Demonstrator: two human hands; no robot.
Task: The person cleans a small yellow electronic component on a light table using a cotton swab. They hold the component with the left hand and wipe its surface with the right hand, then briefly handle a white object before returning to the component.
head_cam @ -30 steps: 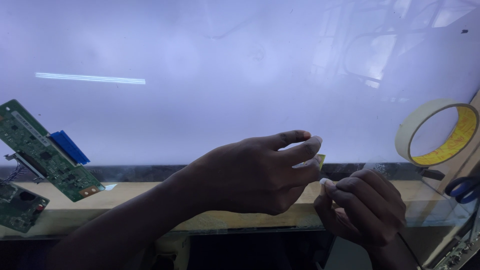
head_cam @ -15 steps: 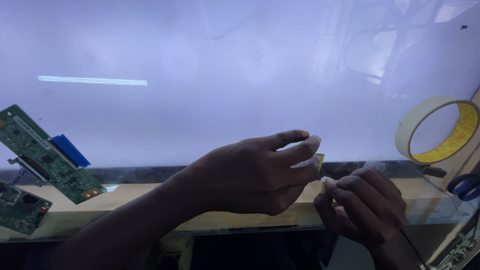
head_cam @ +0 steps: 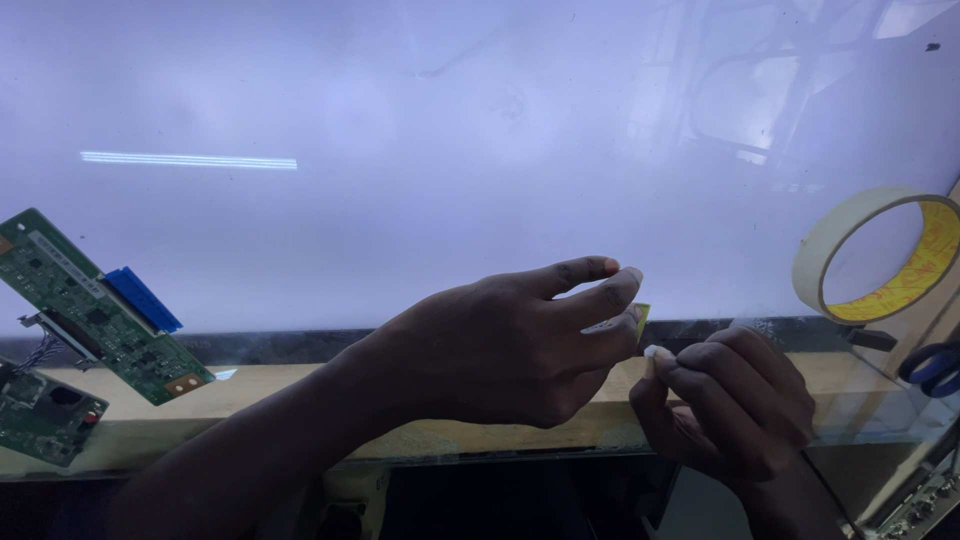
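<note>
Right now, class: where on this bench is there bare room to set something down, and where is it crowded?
Bare: the glowing panel between circuit board and tape roll. Also the wooden ledge left of the left hand. Crowded: around the right hand, scissors and tape roll.

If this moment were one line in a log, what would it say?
left hand: pinching small yellow-white piece | right hand: pinching its other end | behind: lit panel | left: circuit board | right: tape roll
</note>
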